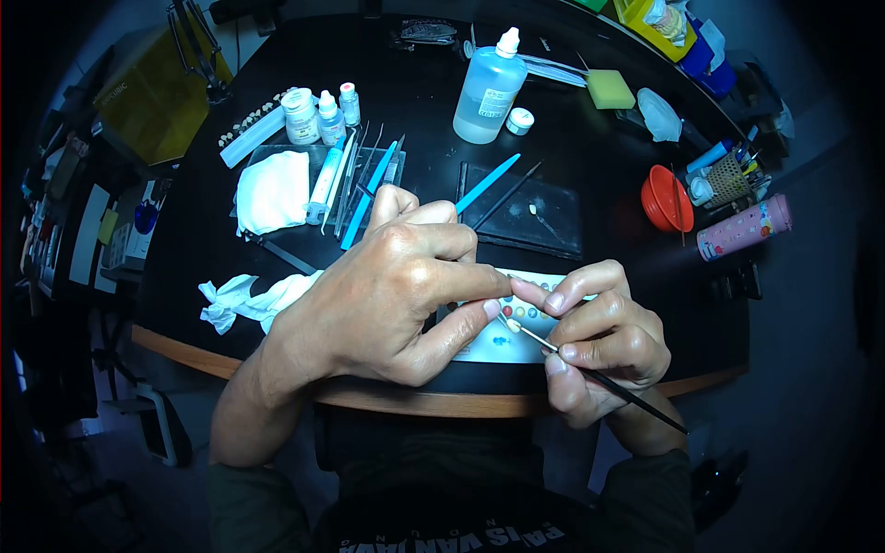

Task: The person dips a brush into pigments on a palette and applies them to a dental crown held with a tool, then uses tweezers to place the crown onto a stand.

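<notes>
The left hand point(387, 295) hides whatever its fingertips pinch; bottle point(489, 92) label too small to read

light falls from above onto the middle; glare shines on the left hand point(387, 295). edges fade to black, curved by fisheye distortion; far clutter looks soft.

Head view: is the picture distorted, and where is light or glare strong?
Head view: fisheye bends the round dark table edge, corners fall black; light is strongest mid-table, with shine on the left hand knuckles; the right hand holding the thin black brush stays sharp.
</notes>
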`<move>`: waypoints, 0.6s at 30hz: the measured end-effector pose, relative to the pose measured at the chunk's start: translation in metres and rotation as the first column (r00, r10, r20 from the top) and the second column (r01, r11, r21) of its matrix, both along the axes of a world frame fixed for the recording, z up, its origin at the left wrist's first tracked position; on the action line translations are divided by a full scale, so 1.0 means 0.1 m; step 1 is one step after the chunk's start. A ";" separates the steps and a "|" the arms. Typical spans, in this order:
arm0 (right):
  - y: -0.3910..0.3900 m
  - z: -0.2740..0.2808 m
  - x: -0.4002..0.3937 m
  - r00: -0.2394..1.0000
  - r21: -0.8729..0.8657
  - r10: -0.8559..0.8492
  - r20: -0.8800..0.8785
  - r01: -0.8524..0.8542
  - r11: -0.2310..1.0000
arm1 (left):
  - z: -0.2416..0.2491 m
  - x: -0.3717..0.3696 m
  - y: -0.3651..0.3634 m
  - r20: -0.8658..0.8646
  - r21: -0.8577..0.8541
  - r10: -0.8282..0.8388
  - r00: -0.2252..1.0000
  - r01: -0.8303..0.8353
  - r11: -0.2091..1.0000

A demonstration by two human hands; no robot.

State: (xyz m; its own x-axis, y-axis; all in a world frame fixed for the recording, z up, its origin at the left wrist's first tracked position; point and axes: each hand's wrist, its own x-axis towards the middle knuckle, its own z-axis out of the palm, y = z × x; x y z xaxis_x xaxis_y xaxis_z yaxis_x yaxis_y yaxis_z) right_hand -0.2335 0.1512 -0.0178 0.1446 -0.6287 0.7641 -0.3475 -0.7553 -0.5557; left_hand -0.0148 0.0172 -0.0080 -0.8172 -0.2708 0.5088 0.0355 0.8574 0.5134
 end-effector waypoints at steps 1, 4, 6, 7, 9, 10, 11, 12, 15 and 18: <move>0.00 0.00 0.00 1.000 0.001 0.000 -0.003 0.000 1.000 | 0.00 0.00 0.00 -0.001 0.000 0.000 1.000 0.000 1.000; 0.00 0.02 0.00 1.000 0.009 0.001 -0.010 -0.001 1.000 | -0.01 0.00 0.00 -0.006 0.004 0.001 1.000 -0.001 1.000; 0.01 0.02 0.00 1.000 0.015 0.001 -0.006 -0.001 1.000 | -0.01 0.00 0.00 -0.007 0.007 0.002 1.000 -0.002 1.000; 0.01 0.02 0.00 1.000 0.018 0.000 -0.004 0.000 1.000 | 0.00 0.00 0.00 -0.006 0.007 0.001 1.000 -0.001 1.000; 0.01 0.02 0.01 1.000 0.016 0.000 0.000 0.000 1.000 | 0.00 0.00 0.00 -0.007 0.006 -0.001 1.000 0.001 1.000; 0.01 0.02 0.02 1.000 0.015 -0.001 0.002 0.001 1.000 | 0.00 0.00 0.00 -0.008 0.006 -0.001 1.000 0.001 1.000; 0.01 0.02 0.02 1.000 0.017 0.002 0.003 -0.002 1.000 | 0.00 0.00 0.00 -0.010 0.006 -0.001 1.000 0.001 1.000; 0.01 0.02 0.01 1.000 0.019 0.004 0.004 -0.004 1.000 | 0.00 0.00 0.00 -0.007 0.005 -0.001 1.000 0.001 1.000; 0.01 0.02 0.01 1.000 0.015 0.003 -0.005 -0.003 1.000 | 0.00 0.00 0.00 -0.004 0.003 -0.002 1.000 0.002 1.000; 0.01 0.02 0.01 1.000 0.012 0.004 -0.008 -0.004 1.000 | 0.00 0.00 0.00 -0.004 0.005 -0.003 1.000 0.003 1.000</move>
State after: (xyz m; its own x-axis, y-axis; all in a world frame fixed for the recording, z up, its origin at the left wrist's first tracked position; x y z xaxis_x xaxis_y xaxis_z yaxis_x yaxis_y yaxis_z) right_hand -0.2323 0.1521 -0.0154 0.1531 -0.6376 0.7550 -0.3493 -0.7496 -0.5623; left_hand -0.0149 0.0173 -0.0082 -0.8157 -0.2713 0.5109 0.0400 0.8546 0.5177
